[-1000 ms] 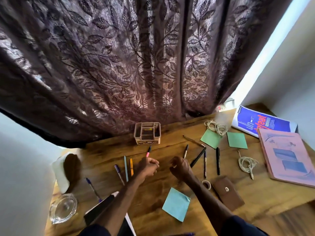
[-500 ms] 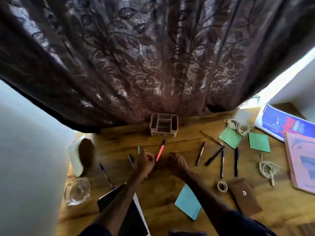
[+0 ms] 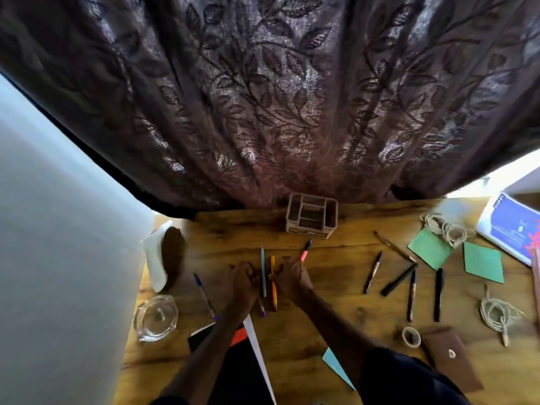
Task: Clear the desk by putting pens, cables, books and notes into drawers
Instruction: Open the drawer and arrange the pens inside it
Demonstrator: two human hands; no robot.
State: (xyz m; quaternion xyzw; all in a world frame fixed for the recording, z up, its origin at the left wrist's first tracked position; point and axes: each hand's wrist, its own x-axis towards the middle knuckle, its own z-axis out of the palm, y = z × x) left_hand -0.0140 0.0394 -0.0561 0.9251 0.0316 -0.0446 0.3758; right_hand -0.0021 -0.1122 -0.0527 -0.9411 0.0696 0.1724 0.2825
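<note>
Left hand (image 3: pixel 241 283) and right hand (image 3: pixel 289 277) are curling close together, teal pen (image 3: pixel 263 270) and yellow pen (image 3: pixel 273 296) lying between them; the right is perhaps pinching the yellow pen, the left's grip I cannot tell.

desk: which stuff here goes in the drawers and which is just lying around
Job: pens, cords, green notes, blue book.
Lying about: glass lid, organizer, tape roll, pouch.
</note>
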